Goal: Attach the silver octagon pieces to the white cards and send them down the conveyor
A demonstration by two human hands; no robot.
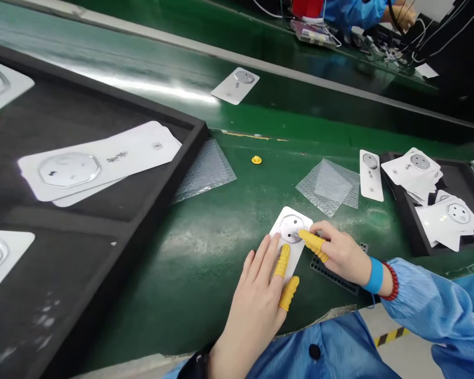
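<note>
Hands, two, ours: left hand (253, 300) spread flat, fingertips pinning a white card (290, 216) to the green bench mat (205, 247); right hand (339, 252) curled, yellow-cotted forefinger (310, 239) pressing the card's round clear blister (290, 229), nothing gripped. Card lies near the mat's front edge, with green mat running left to a black foam tray (140, 226); bubble wrap (327, 187) just beyond, a black pegged strip (332, 276) under our right hand.

**Three loose cards (235, 86), two foam trays (154, 173)**

The left hand (253, 316) wears two yellow finger cots (281, 261); the right hand (339, 252) shows one. Two bubble-wrap sheets (327, 184) and one small yellow part (256, 160) lie on the bench (189, 252). Two piles of cards (413, 168) sit in the right tray.
</note>
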